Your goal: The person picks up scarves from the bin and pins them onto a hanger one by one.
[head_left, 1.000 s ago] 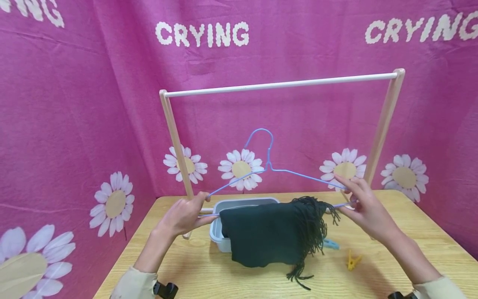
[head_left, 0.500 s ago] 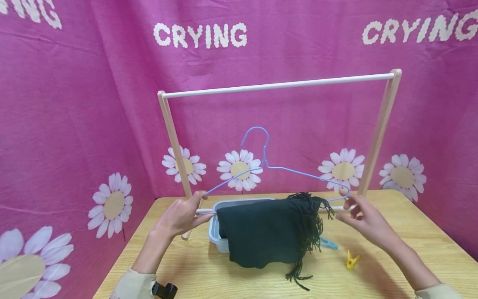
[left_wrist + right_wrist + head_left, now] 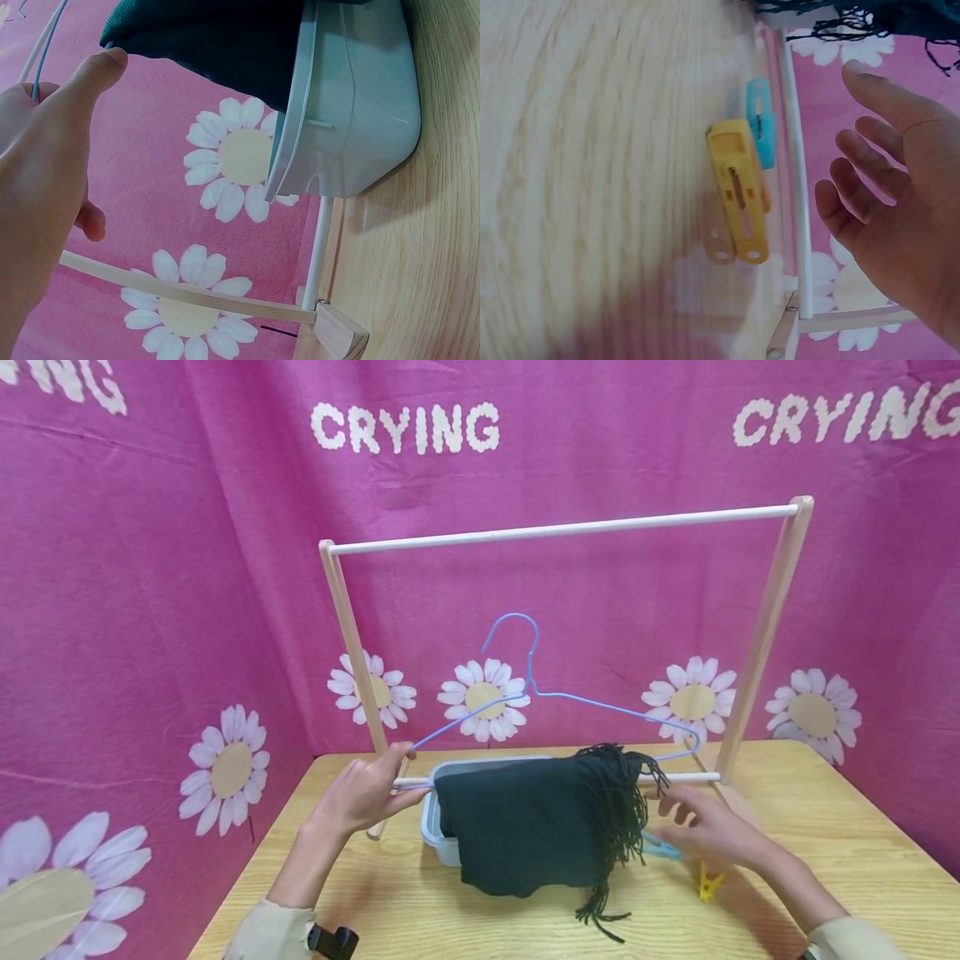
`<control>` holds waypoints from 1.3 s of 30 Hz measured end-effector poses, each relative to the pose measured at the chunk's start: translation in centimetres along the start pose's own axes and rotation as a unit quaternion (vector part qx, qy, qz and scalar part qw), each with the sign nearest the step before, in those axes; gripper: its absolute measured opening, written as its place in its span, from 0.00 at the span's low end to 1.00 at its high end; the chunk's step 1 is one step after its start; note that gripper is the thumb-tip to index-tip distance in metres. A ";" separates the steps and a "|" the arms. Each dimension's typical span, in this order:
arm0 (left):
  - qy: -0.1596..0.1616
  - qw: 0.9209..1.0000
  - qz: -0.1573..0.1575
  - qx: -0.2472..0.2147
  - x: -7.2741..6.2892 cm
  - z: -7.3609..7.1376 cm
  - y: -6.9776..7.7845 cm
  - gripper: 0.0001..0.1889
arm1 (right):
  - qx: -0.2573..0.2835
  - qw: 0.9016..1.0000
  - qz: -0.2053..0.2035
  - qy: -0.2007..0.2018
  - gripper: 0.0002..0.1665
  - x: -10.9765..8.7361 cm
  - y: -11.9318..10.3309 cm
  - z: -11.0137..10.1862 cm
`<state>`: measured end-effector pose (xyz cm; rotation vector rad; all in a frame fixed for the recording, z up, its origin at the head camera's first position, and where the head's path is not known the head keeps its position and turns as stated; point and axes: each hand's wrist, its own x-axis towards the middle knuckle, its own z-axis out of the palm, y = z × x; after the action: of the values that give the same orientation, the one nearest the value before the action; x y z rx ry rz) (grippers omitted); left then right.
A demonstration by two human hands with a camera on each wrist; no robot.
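My left hand (image 3: 367, 793) grips the left end of a blue wire hanger (image 3: 600, 703), whose hook points up. Over the hanger's lower bar drapes a dark green fringed scarf (image 3: 528, 827), its tassels hanging at the right. My right hand (image 3: 712, 827) is off the hanger, low beside the tassels, fingers loosely bent with nothing between them. Near it on the table lie a yellow clothespin (image 3: 739, 191) and a light blue clothespin (image 3: 760, 124). Behind the scarf stands a grey plastic basin (image 3: 360, 105), partly covered by it.
A rack with wooden posts (image 3: 765, 635) and a white top rail (image 3: 562, 530) stands at the back of the wooden table (image 3: 360, 902). Its lower white rail (image 3: 682, 777) runs behind the scarf. A pink flowered cloth (image 3: 600, 460) hangs behind.
My right hand has let go of the hanger's right end and moved down and left toward the clothespins. The left hand still holds its end; the hanger has shifted slightly left.
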<state>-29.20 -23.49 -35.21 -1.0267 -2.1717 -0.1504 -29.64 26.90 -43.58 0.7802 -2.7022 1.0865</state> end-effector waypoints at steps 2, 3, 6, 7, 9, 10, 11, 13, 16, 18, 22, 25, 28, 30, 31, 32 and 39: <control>-0.001 1.000 -0.001 0.000 0.0 -0.1 0.0 0.33 | 0.008 1.000 -0.004 -0.012 0.18 0.2 0.3 0.1; 0.000 1.000 -0.001 0.000 0.1 -0.1 0.0 0.33 | 0.015 1.000 -0.006 -0.019 0.19 0.2 0.5 0.2; 0.007 1.000 0.003 0.003 0.1 -0.1 0.0 0.33 | 0.039 0.998 -0.008 -0.039 0.26 0.3 1.0 0.3; 0.008 1.000 0.005 0.007 0.1 -0.1 0.0 0.33 | 0.047 0.998 -0.008 -0.046 0.29 0.2 1.2 0.4; 0.014 1.000 0.010 0.011 0.1 0.0 0.0 0.33 | 0.060 0.996 -0.005 -0.060 0.34 0.2 1.6 0.5; 0.015 1.000 0.012 0.012 0.1 0.0 -0.1 0.33 | 0.065 0.996 -0.005 -0.066 0.34 0.2 1.8 0.5; 0.017 1.000 0.014 0.013 0.1 0.1 -0.1 0.33 | 0.069 0.995 -0.005 -0.070 0.34 0.2 1.9 0.5; 0.020 1.000 0.016 0.015 0.1 0.2 -0.2 0.33 | 0.074 0.994 -0.003 -0.076 0.34 0.2 2.3 0.5; 0.025 0.999 0.021 0.012 0.1 0.3 -0.2 0.34 | 0.081 0.993 -0.005 -0.085 0.34 0.1 2.7 0.6; 0.026 0.999 0.026 0.009 0.0 0.4 -0.2 0.34 | 0.085 0.992 -0.002 -0.096 0.34 0.1 2.9 0.7; 0.029 0.999 0.025 0.004 0.0 0.6 -0.3 0.34 | 0.083 0.989 0.016 -0.124 0.32 0.2 3.3 1.1; 0.029 0.999 0.022 0.005 0.0 0.6 -0.3 0.34 | 0.070 0.988 0.029 -0.131 0.27 0.3 3.5 1.3; 0.026 0.999 0.021 0.006 0.0 0.6 -0.2 0.34 | 0.048 0.991 0.025 -0.122 0.22 0.5 3.8 1.6; 0.027 0.999 0.022 0.004 0.1 0.5 -0.2 0.34 | 0.035 0.993 0.019 -0.112 0.22 0.5 3.9 1.6; 0.028 0.999 0.022 0.004 0.2 0.5 -0.2 0.34 | 0.032 0.994 0.018 -0.106 0.22 0.6 3.9 1.7; 0.028 0.999 0.023 0.005 0.2 0.5 -0.2 0.34 | 0.031 0.994 0.014 -0.100 0.23 0.5 3.8 1.6; 0.028 0.999 0.029 0.011 0.3 0.5 -0.3 0.35 | 0.030 0.998 -0.006 -0.061 0.15 0.2 2.0 0.2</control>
<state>-29.89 -23.29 -35.33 -1.0599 -2.0857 -0.1255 -30.83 27.91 -44.89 0.8997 -2.7710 1.1598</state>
